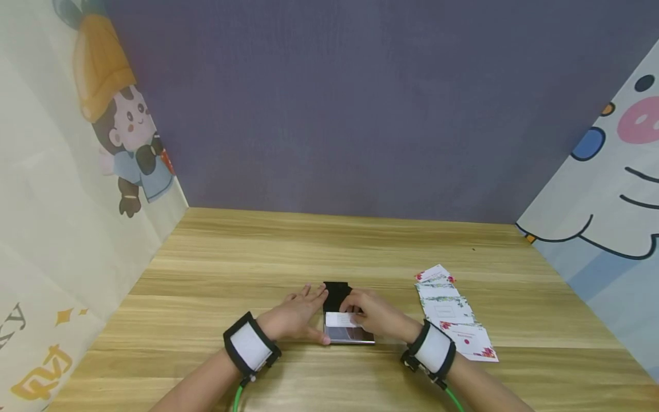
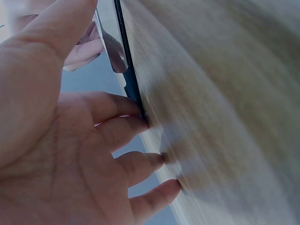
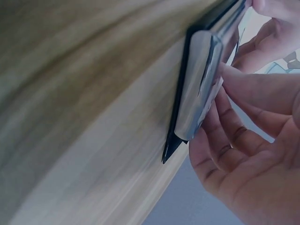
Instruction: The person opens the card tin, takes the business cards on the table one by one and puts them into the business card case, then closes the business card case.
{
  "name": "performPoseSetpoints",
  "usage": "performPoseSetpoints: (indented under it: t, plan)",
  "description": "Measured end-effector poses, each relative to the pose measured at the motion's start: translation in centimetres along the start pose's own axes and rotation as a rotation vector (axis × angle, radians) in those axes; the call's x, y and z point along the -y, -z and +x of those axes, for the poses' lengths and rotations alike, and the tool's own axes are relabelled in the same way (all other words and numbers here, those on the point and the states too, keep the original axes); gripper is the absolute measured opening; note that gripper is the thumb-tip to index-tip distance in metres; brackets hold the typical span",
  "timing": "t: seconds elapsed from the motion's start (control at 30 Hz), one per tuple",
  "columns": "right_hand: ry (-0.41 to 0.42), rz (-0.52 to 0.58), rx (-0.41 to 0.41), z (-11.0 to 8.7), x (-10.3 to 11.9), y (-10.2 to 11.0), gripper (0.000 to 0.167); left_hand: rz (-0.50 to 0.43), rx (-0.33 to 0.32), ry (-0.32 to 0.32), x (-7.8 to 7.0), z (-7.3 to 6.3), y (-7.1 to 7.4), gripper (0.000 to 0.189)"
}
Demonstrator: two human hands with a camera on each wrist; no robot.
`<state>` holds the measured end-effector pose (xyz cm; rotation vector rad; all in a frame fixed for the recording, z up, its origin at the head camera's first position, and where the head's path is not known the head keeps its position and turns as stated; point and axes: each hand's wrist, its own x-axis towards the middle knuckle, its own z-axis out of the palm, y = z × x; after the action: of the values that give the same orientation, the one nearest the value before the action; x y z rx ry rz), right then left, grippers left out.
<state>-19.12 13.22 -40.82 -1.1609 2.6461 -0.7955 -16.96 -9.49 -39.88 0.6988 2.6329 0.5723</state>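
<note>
A business card holder [image 1: 350, 335] with a shiny metal body lies on the table, its black flap [image 1: 336, 295] folded back on the far side. Across its middle sits a white card [image 1: 337, 320], partly hidden by fingers. My left hand [image 1: 296, 316] spreads along the holder's left side; its thumb touches the near left corner and its fingertips reach the flap's edge and tabletop. My right hand [image 1: 377, 313], fingers curled, pinches the white card at its right end. In the right wrist view the thumb presses at the edge of the metal case [image 3: 197, 84].
Several white cards with floral prints [image 1: 447, 312] overlap in a column to the right, beside the right forearm. A wooden table [image 1: 231, 257] meets a dark back wall [image 1: 334, 114]. Cartoon-printed panels [image 1: 41, 200] stand at both sides.
</note>
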Motion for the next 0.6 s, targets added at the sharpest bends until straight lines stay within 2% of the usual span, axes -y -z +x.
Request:
performPoseSetpoints:
  t: [0.43,0.6]
  plan:
    - [0.01,0.001,-0.002,-0.08,-0.11,-0.09,0.019,-0.007,0.002,-0.007,0.03,-0.06,0.01,0.101]
    - [0.009,0.043,0.008,-0.25,-0.22,0.15,0.019,-0.008,0.011,-0.007,0.14,-0.01,-0.04,0.1]
